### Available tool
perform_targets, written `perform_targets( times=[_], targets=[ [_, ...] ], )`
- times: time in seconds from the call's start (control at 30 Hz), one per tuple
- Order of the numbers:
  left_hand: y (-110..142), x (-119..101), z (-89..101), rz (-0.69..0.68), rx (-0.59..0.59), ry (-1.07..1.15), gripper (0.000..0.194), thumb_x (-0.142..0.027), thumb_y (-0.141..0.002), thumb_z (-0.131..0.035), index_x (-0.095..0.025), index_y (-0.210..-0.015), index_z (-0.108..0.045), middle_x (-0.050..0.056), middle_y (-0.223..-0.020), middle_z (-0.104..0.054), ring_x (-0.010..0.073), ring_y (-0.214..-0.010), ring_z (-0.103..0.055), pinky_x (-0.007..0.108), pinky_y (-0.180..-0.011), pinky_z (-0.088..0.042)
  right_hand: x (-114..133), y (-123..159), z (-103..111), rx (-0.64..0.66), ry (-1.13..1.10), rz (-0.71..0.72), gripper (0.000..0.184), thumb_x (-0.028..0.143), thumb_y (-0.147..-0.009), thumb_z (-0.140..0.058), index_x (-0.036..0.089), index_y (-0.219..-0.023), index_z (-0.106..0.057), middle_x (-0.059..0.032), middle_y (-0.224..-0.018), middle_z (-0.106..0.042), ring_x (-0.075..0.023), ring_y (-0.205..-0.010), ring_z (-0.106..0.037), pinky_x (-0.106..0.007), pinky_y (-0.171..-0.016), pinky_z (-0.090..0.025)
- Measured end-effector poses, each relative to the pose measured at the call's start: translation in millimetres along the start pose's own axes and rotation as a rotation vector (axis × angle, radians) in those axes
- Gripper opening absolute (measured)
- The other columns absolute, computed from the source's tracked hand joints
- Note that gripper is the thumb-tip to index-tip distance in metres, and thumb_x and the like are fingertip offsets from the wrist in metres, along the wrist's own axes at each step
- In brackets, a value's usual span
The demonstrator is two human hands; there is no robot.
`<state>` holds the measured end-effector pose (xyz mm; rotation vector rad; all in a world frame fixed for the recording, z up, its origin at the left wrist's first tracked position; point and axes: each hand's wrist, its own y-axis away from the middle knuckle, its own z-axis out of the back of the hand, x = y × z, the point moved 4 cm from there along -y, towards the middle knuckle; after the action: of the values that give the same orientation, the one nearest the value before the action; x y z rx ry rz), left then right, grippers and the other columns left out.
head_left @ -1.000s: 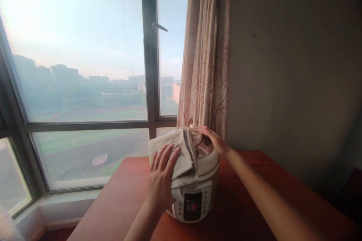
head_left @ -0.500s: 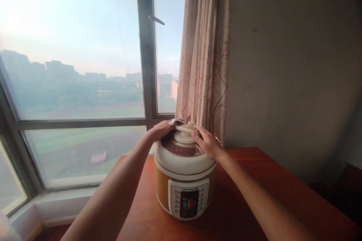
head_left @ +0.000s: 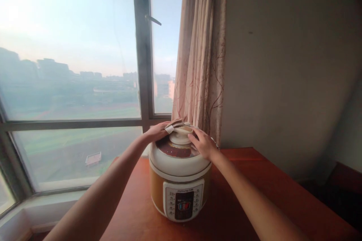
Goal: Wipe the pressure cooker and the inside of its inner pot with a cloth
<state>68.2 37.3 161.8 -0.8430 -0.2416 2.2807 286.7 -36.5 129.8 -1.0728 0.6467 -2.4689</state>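
Observation:
An electric pressure cooker (head_left: 181, 169) with a white rim, tan body and front button panel stands upright on the table. Its dark reddish lid carries a cream lid handle (head_left: 181, 135) in the middle. My left hand (head_left: 158, 131) is closed on a folded cloth (head_left: 174, 123) with a white tag, pressed against the far left side of the handle; its fingertips are hidden. On the other side, my right hand (head_left: 204, 142) holds the right end of the handle, thumb in front and fingers over the top.
The reddish-brown wooden table (head_left: 243, 180) reaches back to the wall (head_left: 283, 64). Behind the cooker hangs a patterned curtain (head_left: 198, 52). A large window (head_left: 70, 83) with a dark frame fills the left side, above a white sill (head_left: 56, 205).
The whole view has shifted slightly, so the cooker and window sit further left. The cloth in my left hand has moved a little and shows more of itself. My right hand stays on the handle.

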Motion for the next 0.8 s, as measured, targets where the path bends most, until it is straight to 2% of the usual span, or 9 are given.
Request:
perform_targets(
  times=[0.1, 0.23, 0.5, 0.67, 0.8],
  targets=[
    [15, 4, 0.7, -0.044, 0.007, 0.033, 0.065, -0.061, -0.089, -0.053, -0.017, -0.136, -0.063, 0.009, -0.134, -0.069, 0.0332, -0.124, -0.061, 0.040, -0.105, -0.048, 0, -1, 0, 0.002, -0.007, 0.007, 0.049, 0.045, -0.097, -0.049, 0.016, -0.135, -0.062, -0.0161, -0.142, -0.061, -0.0290, -0.135, -0.053, -0.046, -0.114, -0.040],
    [34, -3, 3.1, -0.153, -0.006, 0.087, 0.067, -0.064, -0.093, -0.048, -0.017, -0.138, -0.063, 0.011, -0.145, -0.061, 0.0334, -0.130, -0.057, 0.042, -0.113, -0.042, -1, -2, 0, 0.003, -0.016, 0.017, 0.049, 0.045, -0.097, -0.049, 0.017, -0.135, -0.062, -0.0153, -0.143, -0.061, -0.0283, -0.135, -0.053, -0.045, -0.114, -0.040],
    [80, -41, 15.1, -0.233, -0.052, 0.064, 0.058, -0.064, -0.094, -0.046, -0.028, -0.134, -0.067, 0.010, -0.147, -0.059, 0.0350, -0.138, -0.050, 0.050, -0.120, -0.033, 1, -2, 0, 0.010, -0.034, 0.039, 0.045, 0.046, -0.097, -0.049, 0.021, -0.132, -0.064, -0.0131, -0.140, -0.063, -0.0289, -0.135, -0.054, -0.047, -0.115, -0.039],
    [108, -70, 7.7, -0.235, -0.050, -0.063, 0.051, -0.056, -0.098, -0.043, -0.033, -0.138, -0.064, 0.007, -0.148, -0.058, 0.0343, -0.142, -0.045, 0.050, -0.119, -0.035, 3, -2, 0, 0.014, -0.047, 0.073, 0.046, 0.044, -0.098, -0.049, 0.019, -0.134, -0.063, -0.0125, -0.141, -0.062, -0.0266, -0.135, -0.053, -0.043, -0.115, -0.039],
    [124, -89, 0.9, -0.223, -0.092, -0.157, 0.046, -0.051, -0.100, -0.043, -0.039, -0.141, -0.060, 0.004, -0.147, -0.060, 0.0334, -0.144, -0.042, 0.052, -0.119, -0.036, 1, -2, -1, 0.005, -0.038, 0.067, 0.048, 0.044, -0.097, -0.049, 0.017, -0.135, -0.062, -0.0149, -0.141, -0.062, -0.0285, -0.136, -0.052, -0.045, -0.114, -0.039]
  ],
)
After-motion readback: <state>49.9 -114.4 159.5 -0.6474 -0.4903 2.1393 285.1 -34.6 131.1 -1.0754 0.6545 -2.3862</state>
